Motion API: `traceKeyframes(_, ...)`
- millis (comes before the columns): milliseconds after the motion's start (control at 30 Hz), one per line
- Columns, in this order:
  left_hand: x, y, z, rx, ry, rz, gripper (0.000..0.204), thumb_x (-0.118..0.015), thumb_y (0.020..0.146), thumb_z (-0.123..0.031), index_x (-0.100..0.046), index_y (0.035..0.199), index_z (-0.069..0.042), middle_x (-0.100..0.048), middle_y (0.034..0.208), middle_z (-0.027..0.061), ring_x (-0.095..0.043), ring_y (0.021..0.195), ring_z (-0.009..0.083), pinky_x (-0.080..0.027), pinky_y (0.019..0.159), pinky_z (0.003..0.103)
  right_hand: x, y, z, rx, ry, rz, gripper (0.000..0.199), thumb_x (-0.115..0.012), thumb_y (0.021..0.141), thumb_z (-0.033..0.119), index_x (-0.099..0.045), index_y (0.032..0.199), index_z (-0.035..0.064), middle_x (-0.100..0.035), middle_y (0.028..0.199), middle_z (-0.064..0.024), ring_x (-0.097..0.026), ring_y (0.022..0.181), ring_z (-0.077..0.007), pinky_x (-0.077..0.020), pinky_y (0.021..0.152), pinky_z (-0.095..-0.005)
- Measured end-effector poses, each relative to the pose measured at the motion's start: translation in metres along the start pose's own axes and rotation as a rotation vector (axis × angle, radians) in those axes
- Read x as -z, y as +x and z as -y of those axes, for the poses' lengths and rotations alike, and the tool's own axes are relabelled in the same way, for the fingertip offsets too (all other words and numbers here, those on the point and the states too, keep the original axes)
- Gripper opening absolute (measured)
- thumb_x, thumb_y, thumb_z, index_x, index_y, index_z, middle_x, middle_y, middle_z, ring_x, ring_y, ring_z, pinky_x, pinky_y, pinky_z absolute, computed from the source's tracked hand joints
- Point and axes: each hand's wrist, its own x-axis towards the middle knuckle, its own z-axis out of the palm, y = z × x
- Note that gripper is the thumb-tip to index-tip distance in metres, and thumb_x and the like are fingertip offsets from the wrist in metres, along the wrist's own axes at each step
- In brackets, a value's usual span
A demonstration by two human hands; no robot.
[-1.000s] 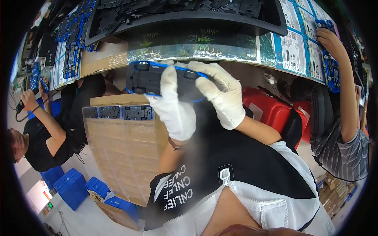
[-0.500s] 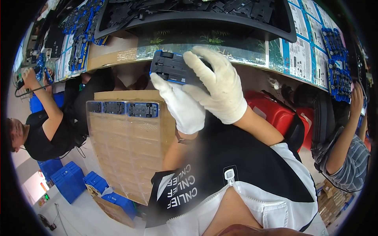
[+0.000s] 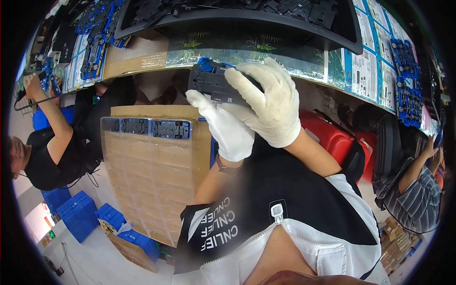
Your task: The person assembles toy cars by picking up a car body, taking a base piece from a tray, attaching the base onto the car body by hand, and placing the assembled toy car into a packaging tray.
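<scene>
Hands [image 3: 228, 129] [image 3: 273, 104] hold a toy car [image 3: 213, 83] near the worktable [image 3: 135, 54]

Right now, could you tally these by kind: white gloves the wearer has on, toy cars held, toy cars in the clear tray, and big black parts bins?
White gloves: 2
Held toy car: 1
Tray cars, in the clear tray: 3
Black parts bin: 1
Total: 7
</scene>
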Motion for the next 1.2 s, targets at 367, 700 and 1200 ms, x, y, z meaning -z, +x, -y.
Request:
traceKeyframes(367,-0.003,0.005,0.0,0.034,-0.187,0.094,0.058,-0.061,0.098,-0.04,-0.044,0.143,-0.008,-0.061,0.127,0.01,-0.057,0.116,0.0252,-0.044,0.102,0.038,0.015,-0.009,-0.001,-0.555,0.863,-0.107,0.055,-0.082,0.082,0.021,-0.062,0.13,0.0023,-0.061,0.123,-0.0122,-0.061,0.112,-0.0238,-0.048,0.097,-0.0329)
traceKeyframes(700,-0.001,0.003,0.01,-0.025,0.156,-0.07,0.043,-0.067,0.095,-0.036,-0.055,0.127,-0.01,-0.064,0.116,0.0074,-0.065,0.102,0.018,-0.055,0.084,0.034,0.031,-0.013,-0.007,-0.704,0.937,-0.098,0.058,-0.081,0.085,0.026,-0.059,0.132,-0.001,-0.06,0.129,-0.0101,-0.058,0.118,-0.0185,-0.0435,0.103,-0.0302)
traceKeyframes(1200,-0.003,-0.006,0.015,0.021,0.354,0.062,0.041,-0.071,0.092,-0.017,-0.052,0.128,-0.009,-0.063,0.111,0.0014,-0.06,0.097,0.0095,-0.051,0.084,0.025,0.024,0.01,-0.027,-0.905,1.209,0.056,0.046,-0.052,0.104,0.023,-0.046,0.144,0.0008,-0.061,0.125,-0.0123,-0.061,0.11,-0.0157,-0.0477,0.101,-0.0307)
